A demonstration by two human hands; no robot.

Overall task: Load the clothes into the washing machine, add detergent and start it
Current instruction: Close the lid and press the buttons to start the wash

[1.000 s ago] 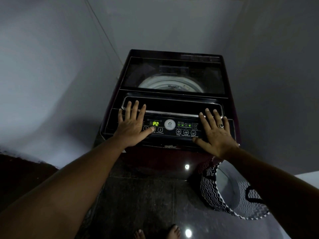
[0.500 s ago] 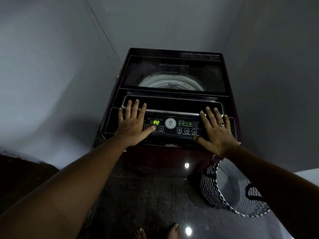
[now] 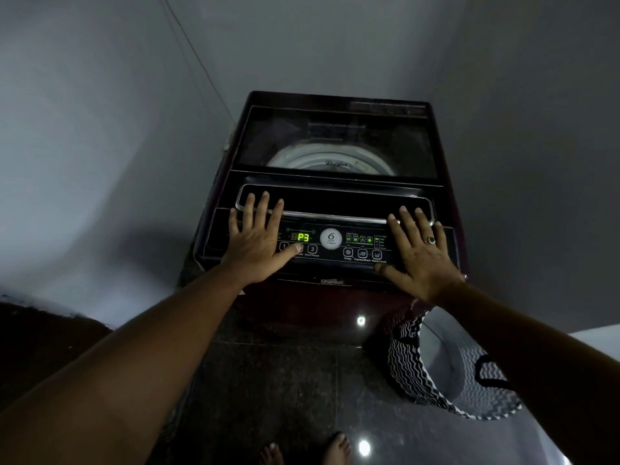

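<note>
Well, in the head view we judge ourselves to be near the end of the job. The washing machine [image 3: 335,203] stands with its glass lid [image 3: 335,135] closed, just beyond our fingertips. Through the lid we make out only the pale rim of the drum [image 3: 322,159]; the glass is too dark to tell whether clothes lie inside.

Our left hand [image 3: 256,243] lies flat on the left end of the control panel [image 3: 335,255], fingers straight and spread, holding nothing. Its thumb [image 3: 295,250] presses the second of the numbered buttons. Just past that thumb the display [image 3: 303,236] glows P3, so we take it we are choosing a programme. Our right hand [image 3: 422,260] rests flat on the panel's other end, fingers likewise apart and grasping nothing.

The Start/Pause button [image 3: 312,249] sits just beside the left thumb, untouched, between the two hands. Pressing it is what is left, as we read it. Of detergent we see no sign, so we cannot say if that step is done.

Below the right wrist, on the floor [image 3: 268,380], the zigzag laundry basket [image 3: 406,357] stands beside the machine. The part of its inside that shows gives only pale lining, which suggests loading is finished.
</note>
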